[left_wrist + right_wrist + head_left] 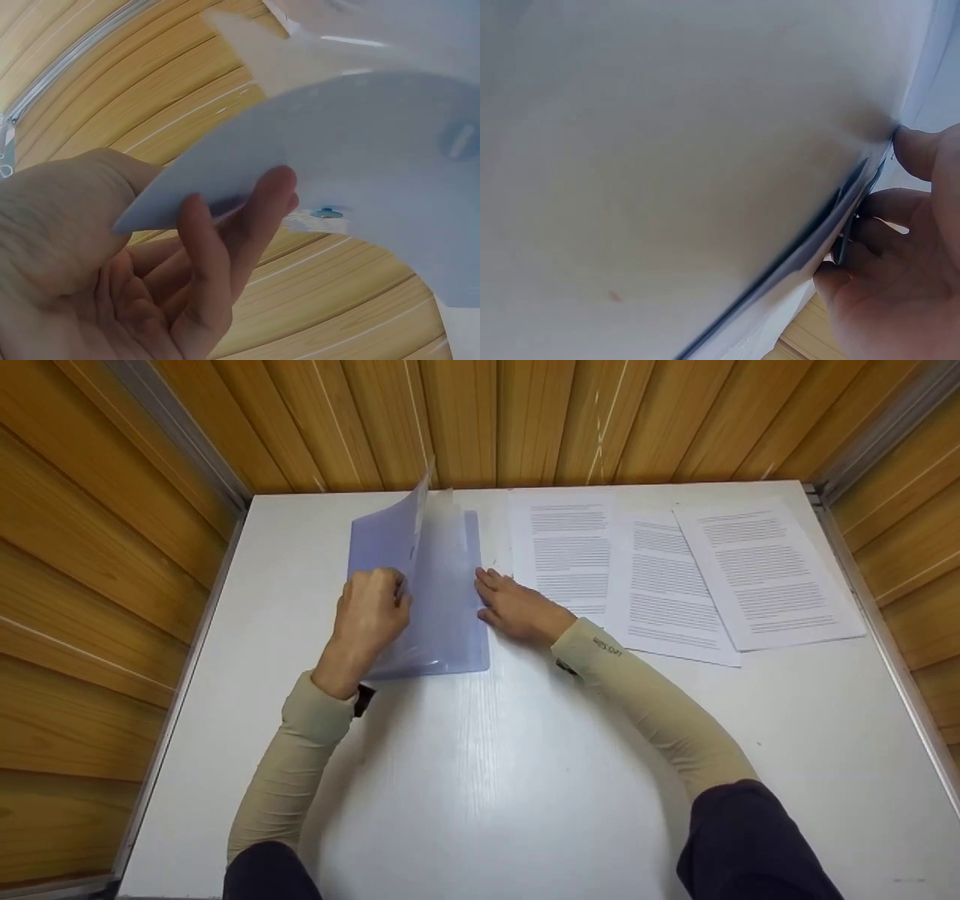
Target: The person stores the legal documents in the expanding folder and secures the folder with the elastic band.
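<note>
A translucent blue folder (450, 649) lies on the white table with its front cover (382, 532) lifted and bowed toward the left. Clear inner sleeves (444, 540) stand partly raised beside the cover. My left hand (367, 607) pinches the cover's free edge; in the left wrist view, the bent sheet (322, 135) passes between thumb and fingers. At the folder's right edge, my right hand (521, 607) rests with its fingers extended, touching the border. The right wrist view shows the thumb and fingertips of that hand (900, 247) along the edge of the layers.
To the right lie three printed stacks or sheets: a left page (570, 547), a middle page (671, 592) and a tilted right page (772, 577) overlapping the middle one. Wood-patterned panels (532, 420) wall the back and sides of the table (480, 780).
</note>
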### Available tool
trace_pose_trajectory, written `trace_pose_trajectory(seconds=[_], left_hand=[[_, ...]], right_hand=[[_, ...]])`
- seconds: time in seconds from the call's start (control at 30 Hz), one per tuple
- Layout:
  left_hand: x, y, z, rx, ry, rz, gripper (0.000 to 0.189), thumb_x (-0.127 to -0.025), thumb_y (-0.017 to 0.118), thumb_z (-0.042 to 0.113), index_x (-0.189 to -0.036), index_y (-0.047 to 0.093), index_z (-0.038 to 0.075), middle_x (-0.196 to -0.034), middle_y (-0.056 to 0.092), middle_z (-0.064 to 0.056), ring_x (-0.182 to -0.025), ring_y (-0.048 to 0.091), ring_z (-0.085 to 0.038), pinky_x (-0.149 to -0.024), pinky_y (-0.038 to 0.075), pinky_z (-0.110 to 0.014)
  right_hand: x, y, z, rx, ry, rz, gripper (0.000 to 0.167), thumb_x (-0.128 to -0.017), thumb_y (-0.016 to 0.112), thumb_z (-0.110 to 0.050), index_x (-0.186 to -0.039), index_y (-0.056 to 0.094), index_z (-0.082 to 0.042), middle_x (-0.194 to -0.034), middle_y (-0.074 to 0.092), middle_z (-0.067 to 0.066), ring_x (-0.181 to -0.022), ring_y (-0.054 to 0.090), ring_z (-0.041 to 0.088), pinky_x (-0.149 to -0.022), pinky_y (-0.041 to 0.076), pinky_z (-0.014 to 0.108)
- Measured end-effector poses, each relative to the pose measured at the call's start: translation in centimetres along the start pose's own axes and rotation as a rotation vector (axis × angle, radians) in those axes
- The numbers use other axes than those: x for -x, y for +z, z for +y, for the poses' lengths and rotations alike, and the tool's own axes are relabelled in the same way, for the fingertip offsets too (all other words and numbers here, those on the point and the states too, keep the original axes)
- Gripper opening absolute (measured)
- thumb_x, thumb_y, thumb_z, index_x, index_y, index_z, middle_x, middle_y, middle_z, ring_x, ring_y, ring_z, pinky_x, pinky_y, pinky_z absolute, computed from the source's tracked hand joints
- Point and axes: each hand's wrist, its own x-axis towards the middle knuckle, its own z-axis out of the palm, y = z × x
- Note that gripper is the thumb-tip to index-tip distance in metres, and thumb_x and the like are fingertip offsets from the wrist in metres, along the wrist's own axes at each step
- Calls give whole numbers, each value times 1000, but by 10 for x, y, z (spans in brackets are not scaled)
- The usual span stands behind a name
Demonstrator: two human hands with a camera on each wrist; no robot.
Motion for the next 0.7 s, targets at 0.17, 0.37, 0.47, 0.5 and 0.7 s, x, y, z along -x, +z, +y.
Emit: trace_pose_trajectory(seconds=[0.17,0.37,0.47,0.5,0.7], left_hand=[[-1,-3,-1,28,-23,-67,13,-90,78,-1,-100,77,-10,-100,78,-24,-89,73,-34,-77,61,-48],[1,-14,-5,49,-88,-78,25,-94,72,3,-115,77,-10,-111,78,-26,-94,77,-38,-78,63,-50],[2,-21,-9,63,-129,-65,30,-96,70,5,-122,75,-9,-117,77,-26,-96,78,-39,-79,63,-52],[2,-23,-10,68,-143,-59,30,-96,69,6,-122,75,-9,-118,77,-26,-97,77,-39,-80,63,-53],[3,-36,-14,94,-176,-18,29,-96,68,4,-121,75,-10,-118,76,-28,-99,76,-40,-82,62,-53]], right_hand=[[0,0,2,-3,18,-12,70,-115,40,-35,-168,14,2,-179,4,18,-166,4,34,-133,7,45],[1,1,3,-6,9,3,69,-115,42,-33,-168,17,3,-179,7,18,-166,7,35,-133,11,47],[2,1,3,-5,6,10,69,-114,42,-32,-168,17,4,-179,8,18,-166,8,36,-133,11,47],[1,1,2,-6,7,10,69,-115,42,-32,-168,17,4,-179,7,18,-166,8,36,-133,11,47],[1,1,-2,-7,33,7,70,-115,40,-35,-168,16,2,-179,7,16,-166,7,35,-133,10,46]])
